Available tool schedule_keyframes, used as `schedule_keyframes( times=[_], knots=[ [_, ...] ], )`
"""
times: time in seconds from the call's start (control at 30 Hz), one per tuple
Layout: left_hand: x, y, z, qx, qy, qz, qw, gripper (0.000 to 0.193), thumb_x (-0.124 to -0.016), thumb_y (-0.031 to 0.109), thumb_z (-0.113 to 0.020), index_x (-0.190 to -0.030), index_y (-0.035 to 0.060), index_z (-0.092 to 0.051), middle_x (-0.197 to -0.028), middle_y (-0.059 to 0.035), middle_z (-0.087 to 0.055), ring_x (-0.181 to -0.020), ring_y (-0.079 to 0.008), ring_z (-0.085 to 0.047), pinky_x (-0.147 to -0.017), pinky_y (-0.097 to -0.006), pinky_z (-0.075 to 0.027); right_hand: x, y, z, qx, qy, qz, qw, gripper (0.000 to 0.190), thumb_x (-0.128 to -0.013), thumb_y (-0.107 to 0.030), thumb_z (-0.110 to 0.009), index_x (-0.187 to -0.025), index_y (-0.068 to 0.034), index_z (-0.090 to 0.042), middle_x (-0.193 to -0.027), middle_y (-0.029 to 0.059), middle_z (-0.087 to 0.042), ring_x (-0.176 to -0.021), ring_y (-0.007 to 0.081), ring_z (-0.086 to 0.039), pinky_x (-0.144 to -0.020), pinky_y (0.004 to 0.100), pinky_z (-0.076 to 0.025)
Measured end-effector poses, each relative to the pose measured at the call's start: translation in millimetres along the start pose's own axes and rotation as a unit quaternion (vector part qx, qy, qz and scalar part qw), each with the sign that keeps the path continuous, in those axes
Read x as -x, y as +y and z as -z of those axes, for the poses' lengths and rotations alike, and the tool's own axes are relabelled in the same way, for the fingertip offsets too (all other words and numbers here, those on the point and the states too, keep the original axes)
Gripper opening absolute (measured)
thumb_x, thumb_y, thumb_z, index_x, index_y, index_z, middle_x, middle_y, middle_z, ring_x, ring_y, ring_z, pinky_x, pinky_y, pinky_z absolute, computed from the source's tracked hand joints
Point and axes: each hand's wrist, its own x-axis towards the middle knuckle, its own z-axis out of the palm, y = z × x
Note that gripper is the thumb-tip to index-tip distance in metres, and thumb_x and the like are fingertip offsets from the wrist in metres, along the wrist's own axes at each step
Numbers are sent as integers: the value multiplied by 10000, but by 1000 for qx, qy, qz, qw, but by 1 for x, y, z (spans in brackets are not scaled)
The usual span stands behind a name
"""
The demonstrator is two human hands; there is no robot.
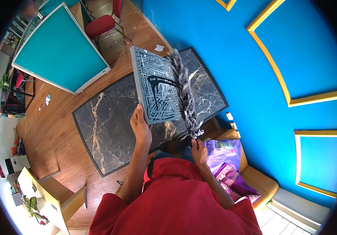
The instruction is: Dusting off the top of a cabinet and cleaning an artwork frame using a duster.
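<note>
My left hand [141, 126] grips the lower left corner of a grey canvas panel [156, 85], its thumb on the edge. Dense white and black line patterns cover the panel's face, with a dripping black band bearing writing across the middle. The panel is held tilted above the table. In my right hand [199, 150] is the lower end of a fluffy grey-and-black duster [185, 97]. Its shaggy head lies along the panel's right side, hiding that edge; whether it touches the face all along I cannot tell.
Beneath the panel stands a dark marble-patterned table [112, 129]. A tan sofa [258, 179] holds purple fabric [224, 155] at my right. Beyond the table are a teal partition [60, 50], a red chair [101, 26] and a blue wall [203, 26] with yellow frames.
</note>
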Motion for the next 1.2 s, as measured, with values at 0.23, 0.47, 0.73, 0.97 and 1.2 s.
schedule_keyframes(
  times=[0.23,0.47,0.73,0.97,1.2],
  knots=[
    [0,-2,-1,52,-16,43,998,358,-975,292,-427,-994,-30,-583,-890,-34,-608,-746,-64,-546,-685,-215,-434,24,-47,9,-20,-83,82,993,235,-906,-235,-549,-824,-15,-540,-571,164,-536,-527,308,-595,-462,373,-399],
    [3,1,2,48,-37,35,998,317,-955,285,-466,-1039,4,-584,-930,-40,-639,-793,-93,-613,-689,-224,-476,9,3,-9,-48,-32,8,998,292,-924,-249,-520,-758,-11,-498,-567,141,-529,-493,236,-562,-464,353,-392],
    [8,3,9,64,-59,55,995,310,-957,278,-465,-1012,-2,-584,-918,-38,-635,-775,-89,-605,-703,-228,-470,38,-40,-9,-48,-68,106,991,239,-899,-217,-546,-771,-17,-514,-566,155,-520,-498,287,-552,-464,357,-384],
    [10,6,13,49,-55,20,997,321,-959,286,-456,-1009,-4,-584,-914,-47,-637,-778,-91,-607,-704,-232,-470,24,-12,-21,-113,-48,-32,992,361,-947,-320,-472,-731,-31,-489,-498,31,-463,-443,106,-481,-420,279,-351],
    [10,3,22,53,-47,30,997,334,-957,292,-456,-1035,-9,-579,-924,-55,-639,-803,-100,-614,-726,-242,-482,43,-35,-24,-43,-69,168,982,274,-915,-213,-525,-727,-26,-455,-503,65,-444,-446,139,-458,-438,295,-353]
  ],
)
